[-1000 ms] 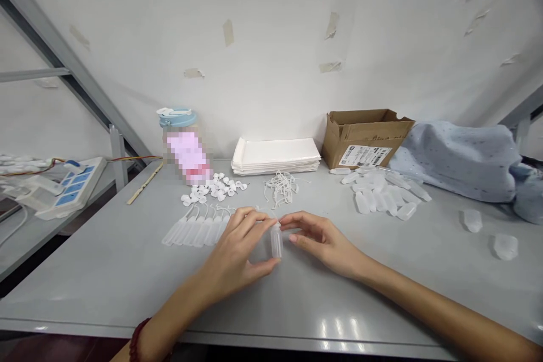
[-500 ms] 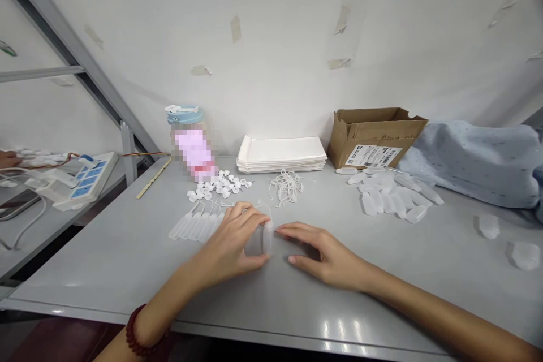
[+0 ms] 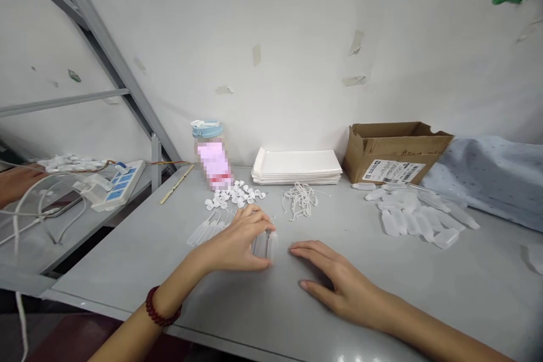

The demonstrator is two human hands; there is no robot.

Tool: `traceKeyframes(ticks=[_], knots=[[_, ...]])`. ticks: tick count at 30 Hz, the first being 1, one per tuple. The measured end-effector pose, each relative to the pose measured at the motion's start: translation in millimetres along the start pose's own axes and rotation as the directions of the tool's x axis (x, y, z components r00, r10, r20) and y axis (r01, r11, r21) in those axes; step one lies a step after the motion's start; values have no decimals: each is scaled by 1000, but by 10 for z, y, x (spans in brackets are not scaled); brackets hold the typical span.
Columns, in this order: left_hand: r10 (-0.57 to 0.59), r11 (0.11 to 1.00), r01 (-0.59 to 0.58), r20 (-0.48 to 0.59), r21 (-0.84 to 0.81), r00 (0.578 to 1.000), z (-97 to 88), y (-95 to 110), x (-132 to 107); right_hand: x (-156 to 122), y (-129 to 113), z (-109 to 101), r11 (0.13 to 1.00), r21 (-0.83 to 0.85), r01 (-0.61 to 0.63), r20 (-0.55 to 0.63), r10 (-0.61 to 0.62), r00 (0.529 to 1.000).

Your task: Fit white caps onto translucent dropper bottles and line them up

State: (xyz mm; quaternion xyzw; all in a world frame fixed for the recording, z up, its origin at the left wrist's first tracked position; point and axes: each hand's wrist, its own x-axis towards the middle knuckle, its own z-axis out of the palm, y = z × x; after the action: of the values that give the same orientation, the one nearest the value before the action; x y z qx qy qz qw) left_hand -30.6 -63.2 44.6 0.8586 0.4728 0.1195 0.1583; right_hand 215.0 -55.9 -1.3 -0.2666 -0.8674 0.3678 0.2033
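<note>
- The fingers (image 3: 258,222) of my left hand (image 3: 237,244) have hold of a small clear bottle (image 3: 273,248), with the tips at its top and my thumb at its bottom, so they are as far apart as the bottle is long
- The bottle is near the middle of the grey worktop (image 3: 254,311), at the right end of a row of bottles (image 3: 206,232)
- My left hand hides part of that row, and the ones I can see have thin strings on top
- My right hand (image 3: 341,277) is just to the right of the bottle, not touching it, and there is a wide gap between its fingers and thumb with nothing held
- Behind my left hand is a heap of little white pieces (image 3: 235,195)
- Past them is a blurry pink patch (image 3: 214,163) with a blue lid (image 3: 207,129) above it
- A tangle of white strings (image 3: 302,199) is in front of a stack of white paper (image 3: 299,164)
- More clear bottles (image 3: 418,219) lie in a pile on the right, in front of a brown box (image 3: 396,150) and a blue cloth (image 3: 487,175)
- Far to the left I see another person's hand (image 3: 19,184)
</note>
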Motion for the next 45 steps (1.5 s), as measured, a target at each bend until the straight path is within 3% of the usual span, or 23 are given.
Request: traceKeyframes(ticks=[12, 19, 39, 45], knots=[[-17, 1000, 19, 52, -21, 998, -24, -22, -49, 199, -139, -26, 956, -263, 132, 167, -90, 982], [-33, 999, 34, 73, -22, 997, -17, -41, -46, 278, -181, -27, 936, -307, 174, 210, -112, 971], [5, 1000, -5, -21, -28, 1000, 54, -51, -58, 322, -113, -144, 932, -308, 190, 141, -153, 978], [-36, 999, 37, -58, 5, 998, 35, 1, 66, 215, 160, -430, 880, -440, 178, 10, -193, 981]])
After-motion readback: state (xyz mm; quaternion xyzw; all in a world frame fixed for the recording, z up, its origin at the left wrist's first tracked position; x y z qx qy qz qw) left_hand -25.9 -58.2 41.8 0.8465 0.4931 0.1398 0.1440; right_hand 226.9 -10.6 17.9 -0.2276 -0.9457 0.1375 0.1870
